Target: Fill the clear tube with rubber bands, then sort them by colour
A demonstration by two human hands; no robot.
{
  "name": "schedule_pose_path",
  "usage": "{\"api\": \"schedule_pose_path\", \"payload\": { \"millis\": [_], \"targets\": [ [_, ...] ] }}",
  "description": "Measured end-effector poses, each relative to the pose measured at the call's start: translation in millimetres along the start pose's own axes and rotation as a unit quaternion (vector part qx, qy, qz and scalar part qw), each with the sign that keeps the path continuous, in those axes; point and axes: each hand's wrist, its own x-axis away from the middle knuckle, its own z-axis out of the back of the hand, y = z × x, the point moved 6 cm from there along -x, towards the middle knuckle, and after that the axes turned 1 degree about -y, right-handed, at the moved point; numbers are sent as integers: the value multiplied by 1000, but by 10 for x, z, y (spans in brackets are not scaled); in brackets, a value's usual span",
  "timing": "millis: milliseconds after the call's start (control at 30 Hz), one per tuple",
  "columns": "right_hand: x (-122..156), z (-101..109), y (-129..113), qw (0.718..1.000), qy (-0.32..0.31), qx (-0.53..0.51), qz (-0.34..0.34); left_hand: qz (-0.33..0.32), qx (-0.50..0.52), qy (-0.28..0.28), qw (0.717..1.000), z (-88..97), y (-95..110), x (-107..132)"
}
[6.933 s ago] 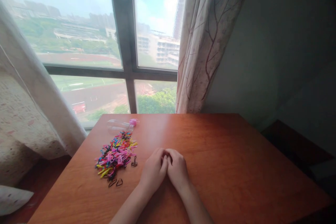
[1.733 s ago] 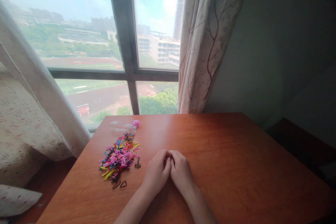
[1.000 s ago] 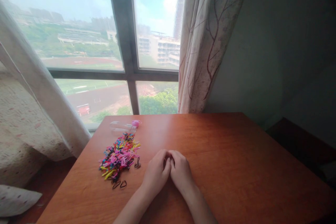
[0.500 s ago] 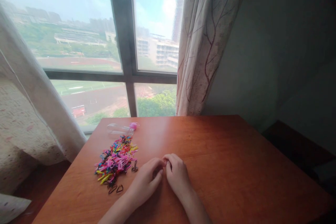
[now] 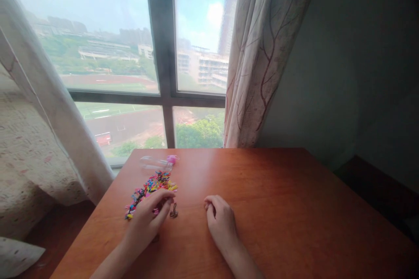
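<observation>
A heap of small coloured rubber bands (image 5: 152, 185) lies on the left part of a wooden table (image 5: 281, 209). My left hand (image 5: 149, 218) rests on the near side of the heap, fingers curled with their tips among the bands; what they pinch is hidden. A dark band (image 5: 173, 213) lies loose just right of those fingertips. My right hand (image 5: 221, 224) rests on the bare wood at the middle, fingers curled under, apart from the heap. A clear little bottle with a pink cap (image 5: 157, 162) lies on its side beyond the heap.
A window (image 5: 163, 52) stands behind the table, with a patterned curtain (image 5: 262, 52) at its right and a pale curtain (image 5: 42, 109) at the left. A dark wall fills the right. A low dark ledge (image 5: 382, 187) sits beyond the table's right edge.
My hands were pressed together at the table's middle. The left hand has moved left onto the rubber band heap; the right hand stays where it was. The view has shifted slightly.
</observation>
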Motion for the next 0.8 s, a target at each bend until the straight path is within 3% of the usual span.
{"api": "schedule_pose_path", "payload": {
  "millis": [133,267,367,533,800],
  "targets": [
    [-74,-173,-161,999,-13,-14,33,39,-77,88,992,408,-349,-20],
    [-276,-427,-368,996,-29,-4,81,127,-107,83,983,546,-776,-114],
    [-488,-642,-533,993,-46,4,106,104,-165,79,978,543,-895,-193],
    [-768,-918,-710,992,-70,26,99,59,-199,35,978,444,-887,-244],
    [-815,-1018,-741,991,-76,38,103,6,-192,-17,981,280,-903,-389]
  ]
}}
